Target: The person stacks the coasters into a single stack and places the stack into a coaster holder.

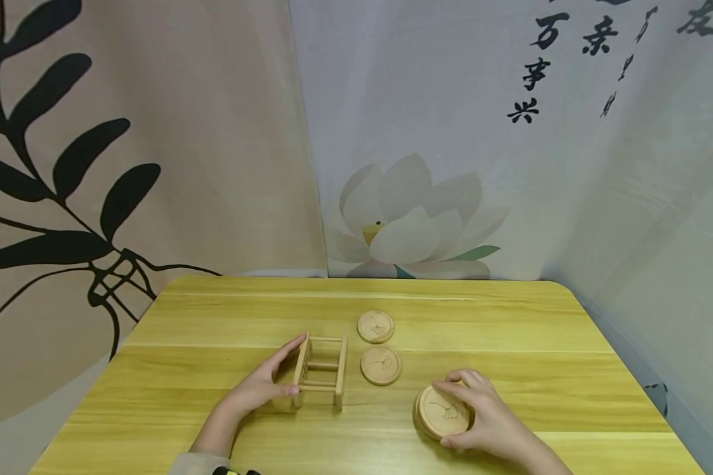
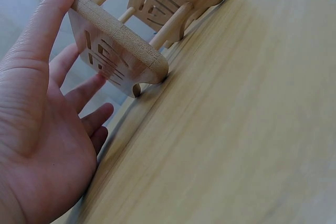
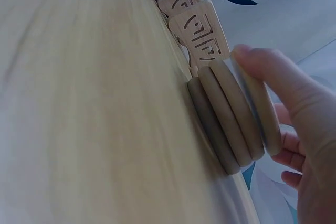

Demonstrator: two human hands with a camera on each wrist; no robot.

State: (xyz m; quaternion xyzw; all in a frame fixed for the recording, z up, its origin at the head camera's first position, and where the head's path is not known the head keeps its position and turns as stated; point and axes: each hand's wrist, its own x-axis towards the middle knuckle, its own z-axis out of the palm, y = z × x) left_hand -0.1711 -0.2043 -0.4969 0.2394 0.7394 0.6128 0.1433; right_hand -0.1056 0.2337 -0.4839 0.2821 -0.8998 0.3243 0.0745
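On the left, my left hand (image 1: 252,389) spans the near side panel of a small wooden coaster rack (image 1: 340,376), thumb at one edge and fingertips at the other. The left wrist view shows cut-out slots in the rack's panel (image 2: 105,51) and dowels joining it to a second panel. At the right, my right hand (image 1: 490,419) pinches the top round wooden coaster (image 1: 442,410) by its rim, above a stack of coasters (image 3: 226,114). In the right wrist view a narrow gap shows between this coaster (image 3: 263,114) and those below.
Two more coasters lie between rack and stack, one farther back (image 1: 375,326) and one nearer (image 1: 381,365), each with a line drawing on top. The wooden table (image 1: 226,316) backs onto a printed curtain (image 1: 226,132) with leaves, a lotus and characters.
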